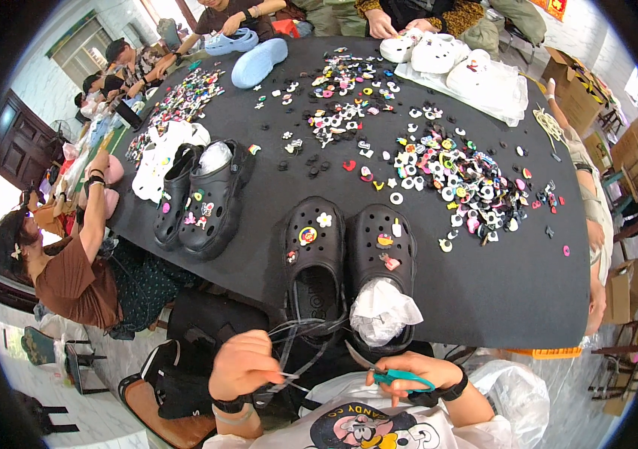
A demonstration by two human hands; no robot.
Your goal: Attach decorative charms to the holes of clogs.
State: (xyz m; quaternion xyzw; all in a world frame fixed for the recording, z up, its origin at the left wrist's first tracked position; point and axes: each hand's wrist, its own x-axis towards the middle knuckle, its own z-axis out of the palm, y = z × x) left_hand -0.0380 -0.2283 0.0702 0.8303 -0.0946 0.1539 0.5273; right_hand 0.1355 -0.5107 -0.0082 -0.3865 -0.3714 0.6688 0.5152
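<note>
My left hand [242,367] is closed on a bundle of thin grey cords [305,327], whose loops reach over the heel of a black clog [314,232]. In my right hand [432,370] are scissors with teal handles [407,380], their blades apart and pointing up and left toward the cords. That clog lies on the table's near edge with a flower charm and other charms on its toe. Touching it on the right is a second black clog [382,221], with several charms and crumpled white paper [385,310] in its opening.
Loose charms lie in a pile [468,176] at the right, with more in the middle and at far left. Another black pair [210,202] stands left beside a white clog [158,165]. Light blue clogs [259,63] and white clogs [476,75] sit at the back, where other people work.
</note>
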